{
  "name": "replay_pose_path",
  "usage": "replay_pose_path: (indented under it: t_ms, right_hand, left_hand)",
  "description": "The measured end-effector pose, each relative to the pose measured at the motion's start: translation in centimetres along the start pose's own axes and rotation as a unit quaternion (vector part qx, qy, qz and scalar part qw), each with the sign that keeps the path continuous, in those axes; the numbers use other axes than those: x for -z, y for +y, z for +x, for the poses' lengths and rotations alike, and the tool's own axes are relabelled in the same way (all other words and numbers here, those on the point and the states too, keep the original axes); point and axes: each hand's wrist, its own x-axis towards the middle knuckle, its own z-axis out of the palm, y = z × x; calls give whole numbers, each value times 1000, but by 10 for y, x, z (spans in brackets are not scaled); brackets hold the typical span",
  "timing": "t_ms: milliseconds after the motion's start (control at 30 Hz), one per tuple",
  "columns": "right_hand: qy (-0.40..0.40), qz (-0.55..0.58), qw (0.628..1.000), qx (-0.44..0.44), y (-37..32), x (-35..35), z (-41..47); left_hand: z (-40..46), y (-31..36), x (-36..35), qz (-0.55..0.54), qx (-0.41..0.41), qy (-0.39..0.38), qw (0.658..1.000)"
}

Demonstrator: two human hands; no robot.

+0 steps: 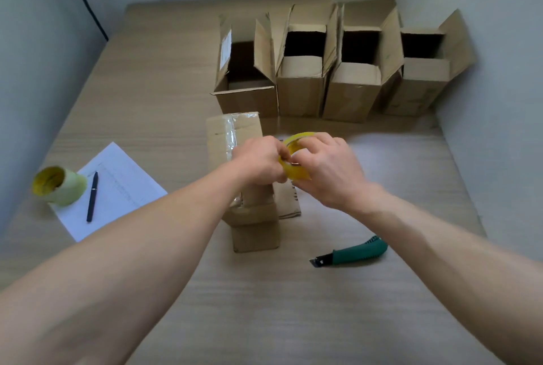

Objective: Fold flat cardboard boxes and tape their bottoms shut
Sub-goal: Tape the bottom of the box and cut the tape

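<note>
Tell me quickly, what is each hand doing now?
Left hand: fingers pinch the tape roll.
Right hand: holds the same tape roll.

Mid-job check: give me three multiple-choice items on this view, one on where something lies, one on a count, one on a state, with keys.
1. Where does the knife lie?
A. on the paper
B. on the table, right of the near box
C. inside a box

2. How many open boxes stand in the back row?
A. two
B. four
C. six

3. What do both hands hold?
A. the tape roll
B. the pen
C. nothing

Key:
1 B: it rests on the table, right of the near box.
2 B: four open boxes stand side by side.
3 A: the left hand and right hand grip the tape roll.
</note>
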Motion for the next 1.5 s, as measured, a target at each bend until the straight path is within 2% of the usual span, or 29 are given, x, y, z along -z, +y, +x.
replay_pose_path:
  t_ms: [67,100,133,233,267,300,400,533,633,733,833,933,1033,1133,1167,1233,1300,1333,1367,1433,1500]
  right_hand:
    - [114,93,989,-35,0,-12,-37]
    - [138,127,981,-58,2,-21,-63]
    - [121,136,980,-81,5,-33,-92]
    - [-93,61,988,-111,13,-65,-170]
    - [-138,48,982,-117,14,-72,-186]
    - [-148,46,981,-117,14,-78,-195]
    - [-102,90,980,-142,5,-83,-201]
    - [16,233,947,-219,-16,-69,-179]
    - [58,313,929,-187,-33,-56,-152]
    - [77,348,922,-153,-42,-53,-134]
    - [54,331,932,-137,-43,-60,-122]
    - [-24,261,953,-153,-39,-76,-123]
    - [-114,208,944,-229,-26,-88,-145]
    - [-186,75,945,-260,-14,-86,-160]
    - [-159,61,950,-262,-11,-82,-158]
    - [-11,100,964,-248,-12,-64,-136]
    - [141,135,964,-178,-12,-43,-95]
    - [159,132,968,-141,-12,-33,-73]
    - [144,113,977,-113,-12,-25,-51]
    - [53,70,992,-93,-11,-16,-16]
    - [-34,89,993,-75,-6,-14,4]
  left_hand:
    - [0,1,-3,1,6,16,1000]
    - [0,1,-4,-1,8,22,1000]
    - [0,0,-5,-6,9,24,1000]
    - [1,0,-4,-23,10,18,1000]
    - [1,0,-4,-26,10,16,999]
    - [2,1,-4,-27,10,15,999]
    - [2,0,-4,-28,9,13,999]
    - [3,0,-2,-31,8,6,999]
    - [4,1,-3,-33,4,3,999]
    - [3,1,-3,-34,-1,3,999]
    - [4,-1,-2,-32,-5,3,999]
    - [4,-1,-2,-35,-4,5,999]
    - [3,0,-2,-37,-3,6,999]
    - [3,-1,-3,-42,-1,2,999]
    - [4,-1,-3,-42,-2,2,999]
    - [3,-1,-4,-43,0,6,999]
    - [3,-1,-4,-41,-1,7,999]
    - [3,-1,-3,-37,-3,5,999]
    - [3,0,-3,-32,-5,4,999]
    - [3,0,-3,-20,-10,2,1000]
    - [3,0,-3,-9,-15,8,1000]
